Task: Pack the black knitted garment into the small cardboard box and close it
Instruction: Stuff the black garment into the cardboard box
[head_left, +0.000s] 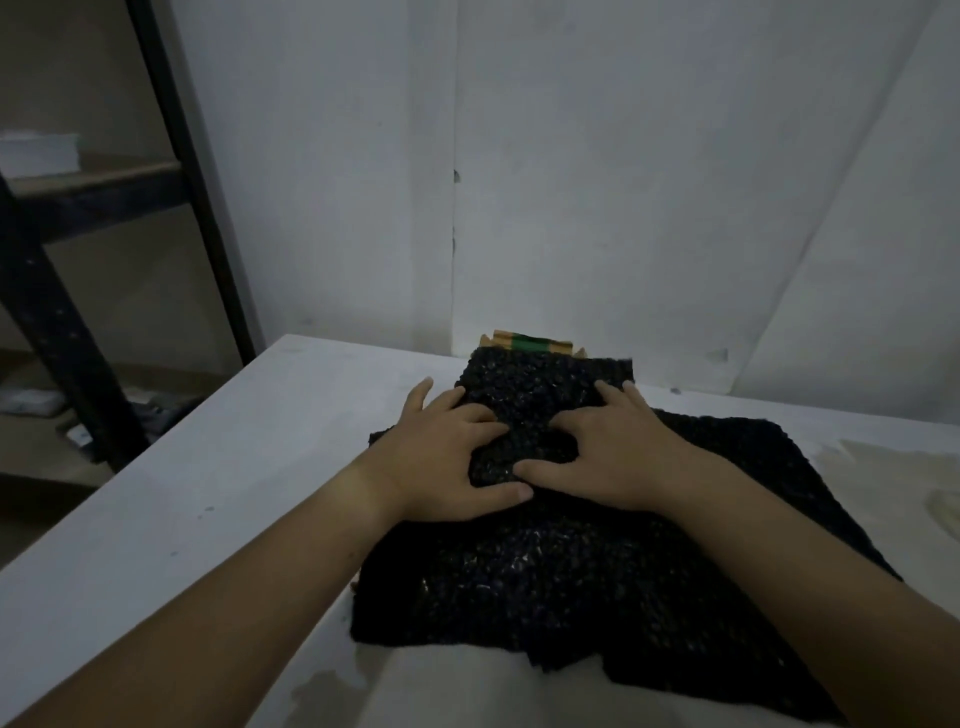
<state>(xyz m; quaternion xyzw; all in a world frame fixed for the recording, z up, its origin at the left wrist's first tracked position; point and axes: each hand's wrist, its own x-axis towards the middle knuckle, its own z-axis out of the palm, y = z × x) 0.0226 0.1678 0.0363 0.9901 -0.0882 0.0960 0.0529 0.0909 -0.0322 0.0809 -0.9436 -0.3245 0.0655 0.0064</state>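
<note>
With the black knitted garment (545, 545) spread on the tabletop (208, 467), left hand (447, 457) & right hand (618, 452) press flat, each grip splayed, prob. compacting it; cardboard box (530, 344) just behind, mostly hidden.

We note the black knitted garment (519, 571) as coarse, nubbly knit with faint glints. The table (208, 467) looks matt, smooth, stained; the cardboard box (530, 344) matt brown.

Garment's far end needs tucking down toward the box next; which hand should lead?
Probably the right hand: its fingers reach furthest up the garment, closest to the box edge showing behind. The left hand sits lower, at the fold's side.
</note>
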